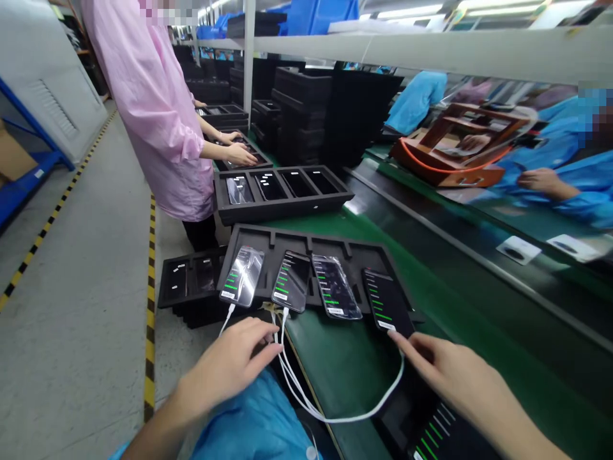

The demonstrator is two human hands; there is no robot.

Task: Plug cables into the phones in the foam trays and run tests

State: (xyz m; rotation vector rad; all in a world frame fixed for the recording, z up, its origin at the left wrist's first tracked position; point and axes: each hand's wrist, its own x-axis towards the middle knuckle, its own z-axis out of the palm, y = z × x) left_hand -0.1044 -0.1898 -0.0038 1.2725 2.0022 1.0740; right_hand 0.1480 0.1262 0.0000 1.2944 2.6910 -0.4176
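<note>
Green bench spreads between left hand, fingers parted beside cables, and right hand at phone edge, grip unclear.

Glossy screens over matt black

The phones have smooth, glossy, glass-like fronts; the third looks covered in crinkled clear film. Their tray is matt, foam-like. The cables are smooth white plastic with a soft sheen. The bench is smooth green with a dull shine. Pink coat and blue gown are creased cloth. The floor is smooth; the bins look like plastic.
</note>
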